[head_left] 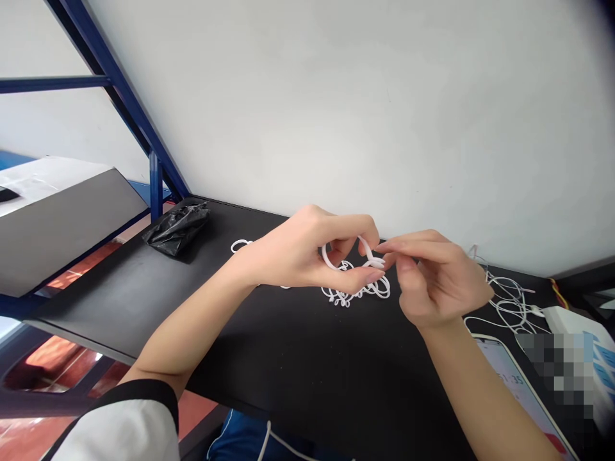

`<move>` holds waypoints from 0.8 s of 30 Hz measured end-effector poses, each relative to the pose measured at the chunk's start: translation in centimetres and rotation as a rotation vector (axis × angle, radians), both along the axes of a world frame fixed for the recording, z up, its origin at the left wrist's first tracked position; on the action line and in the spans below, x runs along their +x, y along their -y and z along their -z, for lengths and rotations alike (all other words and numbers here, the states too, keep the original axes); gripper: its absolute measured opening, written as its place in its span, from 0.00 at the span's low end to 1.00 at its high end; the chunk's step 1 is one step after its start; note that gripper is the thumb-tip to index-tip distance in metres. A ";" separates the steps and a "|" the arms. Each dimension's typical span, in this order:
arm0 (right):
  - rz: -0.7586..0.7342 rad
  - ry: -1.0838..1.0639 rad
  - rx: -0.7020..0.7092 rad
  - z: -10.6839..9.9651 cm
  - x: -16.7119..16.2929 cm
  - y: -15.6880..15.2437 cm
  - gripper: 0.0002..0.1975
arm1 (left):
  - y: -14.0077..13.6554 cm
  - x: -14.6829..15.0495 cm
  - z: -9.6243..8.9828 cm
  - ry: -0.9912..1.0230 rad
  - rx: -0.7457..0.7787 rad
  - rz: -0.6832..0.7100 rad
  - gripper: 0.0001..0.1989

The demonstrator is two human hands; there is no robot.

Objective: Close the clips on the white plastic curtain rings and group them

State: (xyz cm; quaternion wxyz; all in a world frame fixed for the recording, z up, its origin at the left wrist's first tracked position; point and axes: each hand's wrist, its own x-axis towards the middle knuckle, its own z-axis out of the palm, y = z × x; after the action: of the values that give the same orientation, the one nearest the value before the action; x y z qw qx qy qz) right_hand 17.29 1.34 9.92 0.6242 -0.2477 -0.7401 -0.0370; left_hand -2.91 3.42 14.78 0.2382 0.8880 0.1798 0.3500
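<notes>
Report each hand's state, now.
Left hand: closed, holding a white loop.
Right hand: fingertips at the loop's crossing; whether they grip it cannot be told.

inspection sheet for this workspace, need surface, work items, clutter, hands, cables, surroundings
Surface: black tabletop, a few pale specks
Work items: white loop held up; tangled white loops on the tabletop
Clutter: black plastic bag at far left; phone at right, partly behind a forearm
Left hand: holds the white loop between thumb and fingers
Right hand: fingertips close to the loop, contact unclear
Cables: white cables in loose coils at right
Surroundings: pale wall behind, blue metal frame at left
</notes>
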 end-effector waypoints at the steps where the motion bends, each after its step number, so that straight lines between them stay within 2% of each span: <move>1: -0.029 0.059 -0.011 -0.3 0.1 0.1 0.13 | 0.0 0.0 0.0 0.009 0.005 -0.004 0.09; 4: -0.083 0.179 -0.021 -1.3 0.1 0.4 0.15 | 0.0 0.0 0.1 0.021 0.011 -0.007 0.08; 8: -0.115 0.239 -0.045 -1.6 0.1 0.8 0.19 | 0.0 0.0 0.1 0.038 0.007 0.011 0.09; 15: -0.095 0.177 -0.051 -1.4 0.0 0.8 0.18 | 0.0 0.1 0.1 0.050 0.009 0.023 0.09; 24: -0.077 0.168 0.008 -1.6 0.0 1.2 0.21 | 0.0 0.1 0.2 0.048 -0.006 0.013 0.09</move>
State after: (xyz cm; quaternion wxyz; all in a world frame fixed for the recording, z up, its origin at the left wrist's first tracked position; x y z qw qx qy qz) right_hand 17.27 0.10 11.51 0.5618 -0.2125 -0.7987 -0.0363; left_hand -2.84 3.41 14.56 0.2474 0.8796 0.1696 0.3691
